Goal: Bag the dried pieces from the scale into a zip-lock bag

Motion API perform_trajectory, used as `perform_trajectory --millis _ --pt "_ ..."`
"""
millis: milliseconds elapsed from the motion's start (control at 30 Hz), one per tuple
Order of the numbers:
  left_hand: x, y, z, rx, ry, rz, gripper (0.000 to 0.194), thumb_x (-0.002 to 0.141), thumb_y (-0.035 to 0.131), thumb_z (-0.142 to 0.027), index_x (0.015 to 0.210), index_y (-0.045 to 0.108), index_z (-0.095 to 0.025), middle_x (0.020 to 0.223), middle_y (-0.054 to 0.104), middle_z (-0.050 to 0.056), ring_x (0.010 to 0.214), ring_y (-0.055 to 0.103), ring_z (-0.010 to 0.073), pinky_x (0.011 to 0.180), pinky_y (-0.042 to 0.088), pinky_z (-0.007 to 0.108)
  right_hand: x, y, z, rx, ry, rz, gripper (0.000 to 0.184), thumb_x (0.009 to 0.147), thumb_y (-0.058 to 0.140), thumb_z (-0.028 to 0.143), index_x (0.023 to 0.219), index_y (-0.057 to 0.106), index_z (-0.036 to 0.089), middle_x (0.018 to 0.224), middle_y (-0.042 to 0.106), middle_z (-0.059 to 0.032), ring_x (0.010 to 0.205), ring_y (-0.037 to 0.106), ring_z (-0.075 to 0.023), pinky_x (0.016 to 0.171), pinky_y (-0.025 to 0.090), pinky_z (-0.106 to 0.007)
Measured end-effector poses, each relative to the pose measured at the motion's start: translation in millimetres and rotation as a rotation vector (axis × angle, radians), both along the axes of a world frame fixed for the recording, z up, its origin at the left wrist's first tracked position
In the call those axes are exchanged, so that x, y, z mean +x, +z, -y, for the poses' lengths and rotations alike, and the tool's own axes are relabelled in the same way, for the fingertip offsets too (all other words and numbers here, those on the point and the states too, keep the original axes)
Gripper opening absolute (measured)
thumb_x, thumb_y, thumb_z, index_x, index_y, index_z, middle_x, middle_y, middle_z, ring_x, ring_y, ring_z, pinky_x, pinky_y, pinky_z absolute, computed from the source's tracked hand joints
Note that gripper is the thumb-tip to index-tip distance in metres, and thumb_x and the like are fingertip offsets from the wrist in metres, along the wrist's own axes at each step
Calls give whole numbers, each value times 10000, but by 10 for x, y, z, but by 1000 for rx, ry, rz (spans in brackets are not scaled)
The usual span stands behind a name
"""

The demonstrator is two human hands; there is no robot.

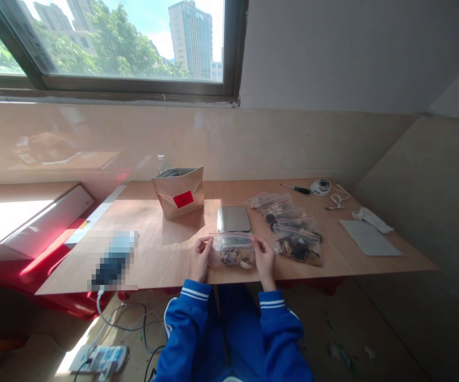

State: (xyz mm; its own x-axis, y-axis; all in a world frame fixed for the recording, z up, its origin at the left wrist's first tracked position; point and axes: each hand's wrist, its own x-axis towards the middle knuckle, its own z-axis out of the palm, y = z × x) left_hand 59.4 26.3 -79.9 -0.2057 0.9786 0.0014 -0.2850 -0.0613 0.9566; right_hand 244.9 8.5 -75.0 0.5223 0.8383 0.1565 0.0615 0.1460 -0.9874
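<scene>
A clear zip bag (235,255) with brownish dried pieces in it is in front of me at the table's near edge. My left hand (201,259) pinches its upper left corner, and my right hand (265,260) pinches the upper right corner, by the red zip strip. Just beyond the bag lies a flat scale with a metal top (233,218). Several filled zip bags (297,248) overlap in a row to the right. A brown pouch (179,193) with a red label stands with its top open, behind and left of the scale.
A blurred phone-like device (113,260) lies on the left of the table (153,265), with a cable running down to a power strip (100,361). At the right are a green screwdriver (301,190), a white dome camera (320,186), a white sheet (368,239) and crumpled white material (373,219).
</scene>
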Motion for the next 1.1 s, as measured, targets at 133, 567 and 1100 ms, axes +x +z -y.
perform_trajectory --millis 133,567,1100 --pt "1 72 18 2 18 17 343 684 692 -451 843 601 -161 546 503 -59 442 419 45 424 300 163 -10 9 11 26 56 -25 441 717 621 585 817 647 157 648 676 -43 578 592 -172 557 472 -279" --pt "-22 109 54 1 56 59 389 682 692 -458 910 586 -161 736 617 -8 454 510 50 371 312 147 -52 54 -72 41 119 14 418 754 600 560 827 638 150 589 644 -19 543 581 -159 478 426 -236" --pt "-28 135 65 -4 97 -20 376 673 696 -453 875 634 -142 736 631 20 547 544 74 466 390 168 -38 60 15 89 95 102 455 803 520 575 909 658 154 737 687 -60 617 608 -170 563 474 -268"
